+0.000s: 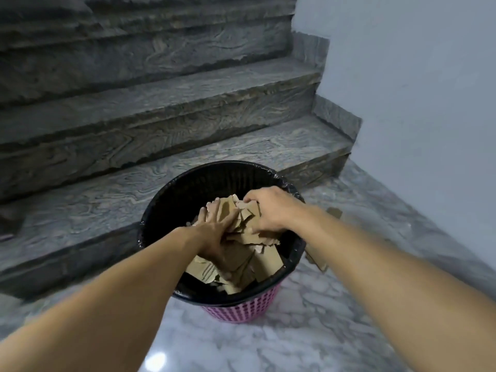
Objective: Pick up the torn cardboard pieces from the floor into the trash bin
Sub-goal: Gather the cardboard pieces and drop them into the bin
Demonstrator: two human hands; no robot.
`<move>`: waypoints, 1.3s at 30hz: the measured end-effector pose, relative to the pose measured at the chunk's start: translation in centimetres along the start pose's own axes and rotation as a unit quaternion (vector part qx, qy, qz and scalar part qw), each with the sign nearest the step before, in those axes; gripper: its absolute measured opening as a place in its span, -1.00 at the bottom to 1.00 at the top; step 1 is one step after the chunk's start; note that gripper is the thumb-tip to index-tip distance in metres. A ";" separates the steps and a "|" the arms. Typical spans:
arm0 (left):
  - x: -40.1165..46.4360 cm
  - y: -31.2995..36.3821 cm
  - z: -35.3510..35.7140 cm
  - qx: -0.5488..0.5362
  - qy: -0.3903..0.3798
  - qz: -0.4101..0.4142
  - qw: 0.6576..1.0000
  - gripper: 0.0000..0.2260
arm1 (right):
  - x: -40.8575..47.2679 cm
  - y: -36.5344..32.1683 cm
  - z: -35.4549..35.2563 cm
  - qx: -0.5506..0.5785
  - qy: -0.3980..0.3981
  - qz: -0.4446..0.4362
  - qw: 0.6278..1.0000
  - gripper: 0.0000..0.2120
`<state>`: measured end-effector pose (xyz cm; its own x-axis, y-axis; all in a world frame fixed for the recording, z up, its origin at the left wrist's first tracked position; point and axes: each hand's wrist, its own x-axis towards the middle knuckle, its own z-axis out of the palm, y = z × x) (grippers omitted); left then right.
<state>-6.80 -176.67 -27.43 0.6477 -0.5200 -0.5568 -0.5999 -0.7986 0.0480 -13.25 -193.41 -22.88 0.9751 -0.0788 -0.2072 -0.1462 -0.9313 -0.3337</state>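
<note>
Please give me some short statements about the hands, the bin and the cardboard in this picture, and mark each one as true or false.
1. Both hands are over the trash bin. True: the left hand and the right hand are on the cardboard pieces heaped in it.
2. The bin has no liner. False: a black bag lines it.
3. The bin's outer wall is pink. True.
4. All cardboard is already in the bin. False: at least one cardboard scrap lies on the floor to the right of the bin.
5. The bin stands on the lowest stair step. False: it stands on the floor in front of the stairs.
</note>
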 end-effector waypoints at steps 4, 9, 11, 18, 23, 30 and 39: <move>1.0 -0.2 2.2 0.034 -0.015 -0.010 0.999 0.40 | 1.3 -1.5 3.0 -0.119 -0.192 0.004 0.974 0.10; 2.0 0.7 4.7 0.056 0.042 -0.040 0.997 0.03 | 3.2 -0.9 6.4 -0.114 -0.212 0.091 0.966 0.04; 2.7 0.9 5.4 0.061 0.045 -0.054 0.996 -0.10 | 3.5 -0.9 7.0 -0.116 -0.225 0.108 0.962 -0.05; 3.5 0.7 4.6 0.046 0.016 -0.046 0.998 -0.09 | 4.3 -1.0 5.6 -0.113 -0.261 0.123 0.951 0.12; 2.9 0.5 1.1 0.021 -0.077 -0.028 0.996 0.23 | 4.5 -0.3 1.6 -0.103 -0.321 0.096 0.936 0.22; 3.5 1.2 -5.3 0.037 -0.199 -0.066 0.977 0.18 | 4.5 1.3 -5.4 0.024 -0.255 0.115 0.960 -0.71; 2.2 10.5 -10.7 -0.104 0.156 -0.046 0.981 -0.82 | -3.4 12.3 -10.4 0.246 -0.105 0.189 0.945 -0.89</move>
<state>-6.62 -189.49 -19.27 0.8257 -0.4850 -0.2881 -0.4447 -0.8738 0.1966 -16.63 -208.28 -16.68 0.7909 -0.2515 -0.5579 -0.5872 -0.5687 -0.5760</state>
